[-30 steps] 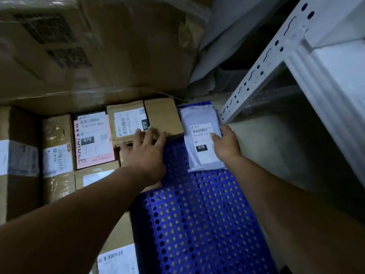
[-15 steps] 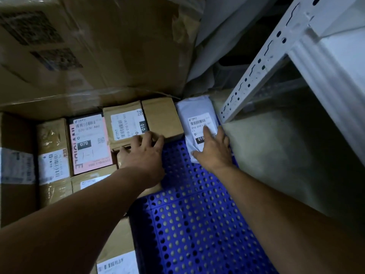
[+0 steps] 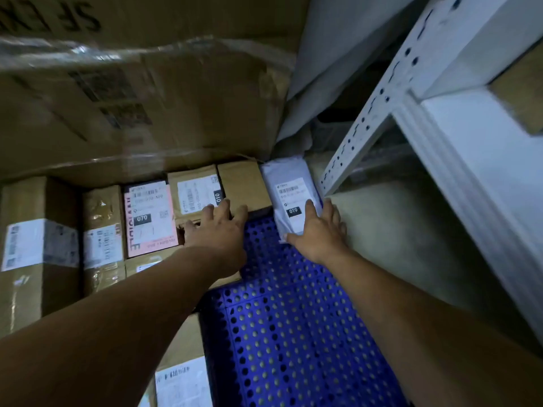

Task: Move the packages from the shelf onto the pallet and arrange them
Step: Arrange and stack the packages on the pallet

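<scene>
The right hand (image 3: pixel 317 233), fingers flat, presses the grey mailer (image 3: pixel 289 195) at the blue pallet (image 3: pixel 293 333)'s one-o'clock corner; the left hand (image 3: pixel 217 227), fingers spread, rests on a brown box (image 3: pixel 197 192) at eleven; pushed harder, the slick mailer could slip off the edge.

Blue pallet (image 3: pixel 293 333); packages (image 3: pixel 289 195) atop
</scene>
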